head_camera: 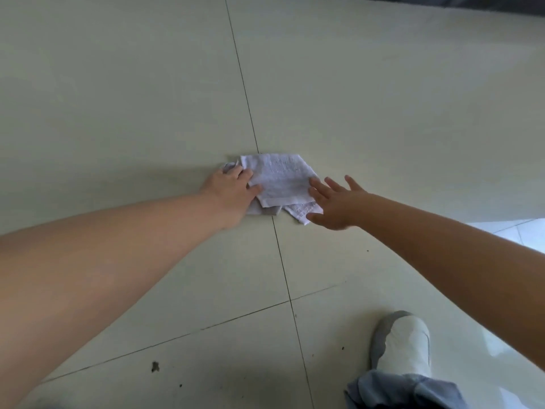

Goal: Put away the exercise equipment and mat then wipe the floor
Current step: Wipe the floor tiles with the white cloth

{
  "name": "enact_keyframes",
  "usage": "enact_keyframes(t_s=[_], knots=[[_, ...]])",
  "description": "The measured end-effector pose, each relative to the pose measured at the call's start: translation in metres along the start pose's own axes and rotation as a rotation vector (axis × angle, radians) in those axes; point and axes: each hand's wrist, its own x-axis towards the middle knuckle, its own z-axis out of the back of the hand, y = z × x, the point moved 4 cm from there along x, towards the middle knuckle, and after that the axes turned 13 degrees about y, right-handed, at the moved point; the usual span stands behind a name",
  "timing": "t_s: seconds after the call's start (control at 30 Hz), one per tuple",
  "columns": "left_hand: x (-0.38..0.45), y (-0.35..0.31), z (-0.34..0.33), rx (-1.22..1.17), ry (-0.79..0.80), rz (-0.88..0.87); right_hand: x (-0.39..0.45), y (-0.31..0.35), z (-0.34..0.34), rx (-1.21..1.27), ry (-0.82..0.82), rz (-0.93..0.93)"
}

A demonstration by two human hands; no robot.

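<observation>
Two hands are pressing a crumpled white cloth (278, 180) on the floor (383, 98): left hand (231, 191) gripping it, right hand (336, 202) lying flat, fingers spread.

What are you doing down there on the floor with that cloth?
A person is bent over a pale tiled floor with a white cloth lying on it. The left hand grips the cloth's left edge, and the right hand lies flat with spread fingers at its right edge. Dark specks of dirt sit on the tiles nearer the shoe.
</observation>
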Motion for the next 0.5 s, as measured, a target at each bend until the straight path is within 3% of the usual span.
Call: enact_keyframes(t_s=[0.23,0.5], knots=[[0.043,0.012,0.044,-0.120,0.065,0.156,0.034,-0.032,0.055,0.116,-0.212,0.040],[0.030,0.040,0.023,-0.392,0.076,0.393,0.044,-0.008,0.093,0.197,-0.507,0.371]])
